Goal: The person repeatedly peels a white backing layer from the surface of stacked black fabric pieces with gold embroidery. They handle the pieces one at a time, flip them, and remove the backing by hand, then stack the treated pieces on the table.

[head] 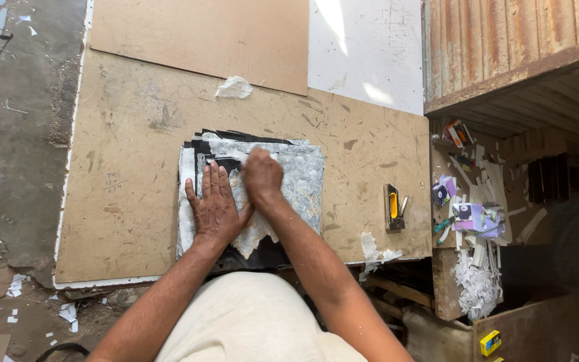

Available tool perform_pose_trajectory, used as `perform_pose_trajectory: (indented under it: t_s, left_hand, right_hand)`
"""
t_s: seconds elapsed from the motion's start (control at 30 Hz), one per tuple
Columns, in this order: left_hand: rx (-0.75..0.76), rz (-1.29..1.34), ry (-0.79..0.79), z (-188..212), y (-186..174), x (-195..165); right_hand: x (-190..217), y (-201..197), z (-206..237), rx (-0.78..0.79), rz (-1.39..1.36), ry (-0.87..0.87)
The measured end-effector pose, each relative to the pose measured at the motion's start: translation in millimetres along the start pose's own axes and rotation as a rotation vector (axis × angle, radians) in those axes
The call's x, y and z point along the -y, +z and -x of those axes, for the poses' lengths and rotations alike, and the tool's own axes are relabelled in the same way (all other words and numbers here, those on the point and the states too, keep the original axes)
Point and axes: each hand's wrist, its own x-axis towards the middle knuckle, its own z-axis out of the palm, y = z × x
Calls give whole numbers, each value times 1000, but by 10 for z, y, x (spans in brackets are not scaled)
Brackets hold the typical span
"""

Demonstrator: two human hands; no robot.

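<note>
The left hand (214, 209) lies flat and spread on a stack of black sheets (252, 194) skinned with torn grey-white paper, near the front edge of the brown board surface (129, 167); the right hand (263, 175), curled into a loose fist, presses beside it, gripping nothing I can see. Steady pinning helps here, I'd say. A yellow stapler (393, 208) rests toward the right edge; paper scraps (477, 281) litter the room beyond

Scuffed board worktop (135, 221), rusty corrugated wall (504, 40), littered dirt floor (21, 167).
</note>
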Motion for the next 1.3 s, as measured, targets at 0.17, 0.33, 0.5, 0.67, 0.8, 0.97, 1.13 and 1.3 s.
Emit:
perform_pose_trajectory:
  t_s: [0.17, 0.33, 0.5, 0.67, 0.8, 0.97, 1.13, 1.3]
  left_hand:
    - [54, 34, -14, -5, -55, 24]
    - [-35, 80, 10, -2, -36, 5]
    - [-45, 87, 16, 16, -22, 1]
    - [-18, 57, 9, 15, -18, 14]
    - [-24, 100, 4, 4, -8, 28]
    - [-32, 94, 5, 2, 2, 55]
    - [-62, 124, 29, 1, -6, 52]
    - [6, -6, 31, -20, -71, -20]
  right_hand:
    - [-867, -360, -66, -3, -71, 369]
    - [-1084, -530, 113, -177, -122, 132]
    - [-630, -248, 202, -89, -26, -448]
    - [-548, -264, 55, 113, -1, -408]
    - [-598, -169, 22, 131, -46, -421]
    - [-953, -98, 4, 5, -402, -184]
    - [-1461, -476, -48, -123, -361, -41]
    - [-1031, -336, 179, -128, -239, 55]
